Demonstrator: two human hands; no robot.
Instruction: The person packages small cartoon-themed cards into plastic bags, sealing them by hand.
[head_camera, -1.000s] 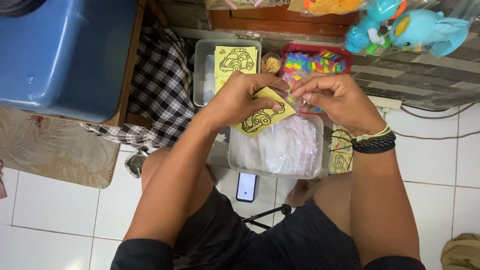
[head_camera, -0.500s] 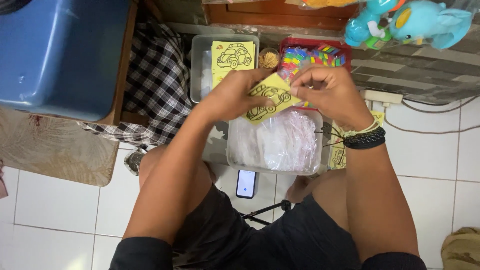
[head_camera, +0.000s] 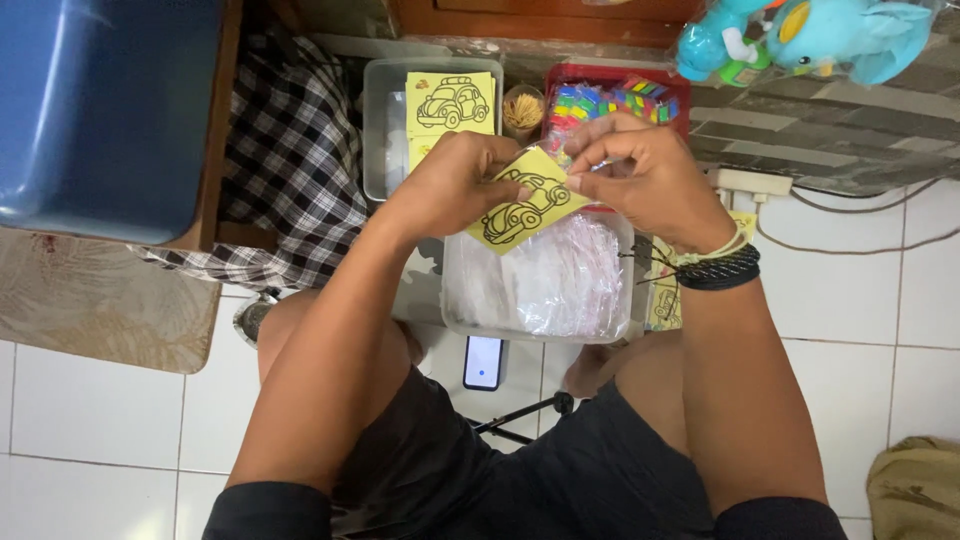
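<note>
Both hands (head_camera: 560, 180) pinching yellow card (head_camera: 520, 205), edges hidden

A home floor corner: white floor tiles (head_camera: 90, 410), checked cloth (head_camera: 290, 150), plush toy (head_camera: 800, 35), wooden cabinet (head_camera: 540, 15).

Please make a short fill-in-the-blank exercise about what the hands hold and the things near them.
1. Both hands hold a yellow card with a drawn ____.
2. Under the card is a clear tub full of plastic ____.
3. The wristbands are on the ____ arm.
4. A ____ lies on the floor between the knees.

Missing words: car; bags; right; phone
</note>
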